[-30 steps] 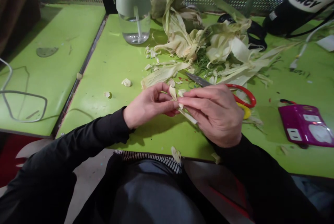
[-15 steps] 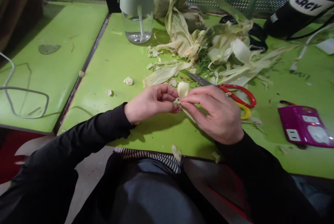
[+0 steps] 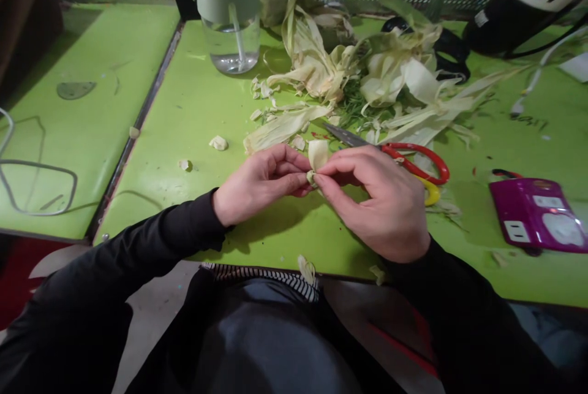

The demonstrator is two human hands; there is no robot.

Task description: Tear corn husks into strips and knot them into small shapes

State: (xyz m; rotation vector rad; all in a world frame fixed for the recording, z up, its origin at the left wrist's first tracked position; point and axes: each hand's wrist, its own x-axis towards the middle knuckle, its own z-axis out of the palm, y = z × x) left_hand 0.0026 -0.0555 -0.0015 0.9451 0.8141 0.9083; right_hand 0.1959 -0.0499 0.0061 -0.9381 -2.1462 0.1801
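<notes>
Between my two hands is a small strip of pale corn husk (image 3: 318, 155), its wide end standing up above the fingertips and its lower part knotted or folded. My left hand (image 3: 266, 179) pinches it from the left between thumb and fingers. From the right, my right hand (image 3: 376, 198) pinches the same piece with thumb and forefinger. Scissors (image 3: 413, 161) with one red and one yellow handle lie just behind my right hand, which partly hides them. A heap of dried corn husks (image 3: 316, 69) spreads over the green table beyond my hands.
A clear bottle with a green top (image 3: 232, 38) stands at the back left of the green table (image 3: 151, 112). To the right lie a purple box (image 3: 537, 213), a white cable (image 3: 535, 84) and a black cylinder (image 3: 519, 14). Small husk scraps (image 3: 218, 143) are scattered about.
The fingertips have shifted slightly on the husk strip. Its lower tail, seen earlier under my right hand, is now mostly hidden. The view has moved a little.
</notes>
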